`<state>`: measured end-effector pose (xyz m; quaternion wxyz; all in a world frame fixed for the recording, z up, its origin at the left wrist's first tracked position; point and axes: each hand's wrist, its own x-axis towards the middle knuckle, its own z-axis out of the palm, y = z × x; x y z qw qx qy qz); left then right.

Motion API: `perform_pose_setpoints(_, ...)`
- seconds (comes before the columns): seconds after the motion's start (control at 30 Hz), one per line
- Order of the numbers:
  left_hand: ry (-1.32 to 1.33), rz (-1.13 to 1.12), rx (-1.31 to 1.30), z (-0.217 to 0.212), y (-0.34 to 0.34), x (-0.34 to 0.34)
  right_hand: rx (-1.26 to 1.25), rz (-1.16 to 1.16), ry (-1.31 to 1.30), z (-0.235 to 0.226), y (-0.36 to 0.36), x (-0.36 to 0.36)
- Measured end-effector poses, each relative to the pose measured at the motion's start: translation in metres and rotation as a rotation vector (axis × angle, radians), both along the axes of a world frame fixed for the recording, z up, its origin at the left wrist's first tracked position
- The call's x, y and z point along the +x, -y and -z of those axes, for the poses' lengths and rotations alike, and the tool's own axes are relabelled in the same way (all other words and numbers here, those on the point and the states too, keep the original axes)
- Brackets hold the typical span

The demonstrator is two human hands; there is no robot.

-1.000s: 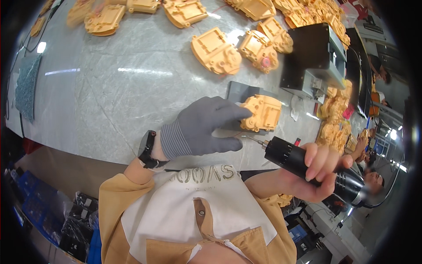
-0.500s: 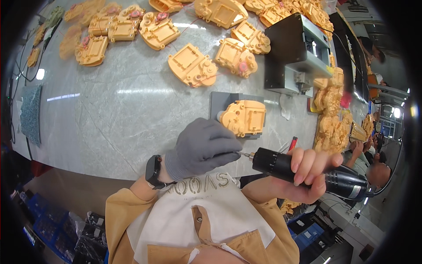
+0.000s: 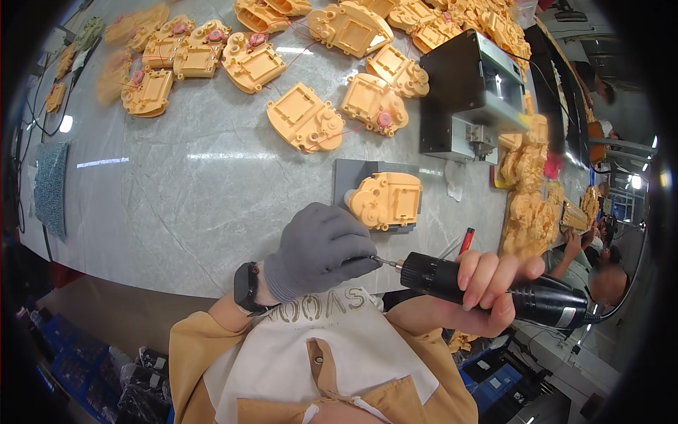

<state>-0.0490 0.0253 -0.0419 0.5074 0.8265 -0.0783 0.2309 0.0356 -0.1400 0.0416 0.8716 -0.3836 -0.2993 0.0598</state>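
Note:
In my bare right hand (image 3: 487, 290) lies a black electric screwdriver (image 3: 434, 274), its thin bit pointing left. My left hand (image 3: 321, 247), in a grey glove, is closed with fingertips and thumb pinched at the tip of that bit. Whatever sits between those fingers is too small to make out. Just beyond the hands, a yellow-orange plastic housing (image 3: 386, 201) rests on a dark grey fixture block (image 3: 346, 173). Its face shows round bosses on the left and a rectangular recess on the right.
Several similar housings (image 3: 305, 116), some with red wires, lie across the far table. A black and silver machine (image 3: 470, 95) stands at the back right, beside piled housings (image 3: 526, 205). A red pen-like tool (image 3: 467, 240) and a bag of small bluish pieces (image 3: 51, 189) also lie here.
The screwdriver and both hands have shifted slightly left in view. More of the bit now shows between the screwdriver's nose and my gloved fingers. The table's things appear slightly lower.

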Motion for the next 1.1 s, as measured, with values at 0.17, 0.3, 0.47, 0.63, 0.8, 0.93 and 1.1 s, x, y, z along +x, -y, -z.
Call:
perform_pose_setpoints(0.17,0.018,-0.017,0.072,0.002,0.001,0.0,-0.037,-0.003,-0.012,0.0,-0.003,-0.001)
perform_pose_setpoints(0.3,0.021,-0.009,0.157,0.007,0.003,-0.003,-0.138,-0.041,-0.011,0.0,-0.005,0.001)
perform_pose_setpoints(0.47,-0.046,0.026,0.109,0.011,-0.001,-0.004,-0.149,-0.009,0.052,0.003,-0.013,-0.004)
perform_pose_setpoints(0.63,-0.167,-0.138,0.154,0.006,0.0,0.005,-0.215,0.051,0.208,0.011,-0.017,0.0)
perform_pose_setpoints(0.8,-0.189,-0.188,0.211,0.023,0.009,0.013,-0.28,0.181,0.102,0.017,-0.026,-0.006)
perform_pose_setpoints(0.93,-0.244,-0.187,0.233,0.03,0.012,0.014,-0.315,0.15,0.189,0.026,-0.029,-0.003)
perform_pose_setpoints(1.1,-0.24,-0.204,0.216,0.036,0.016,0.014,-0.354,0.208,0.108,0.025,-0.034,-0.003)
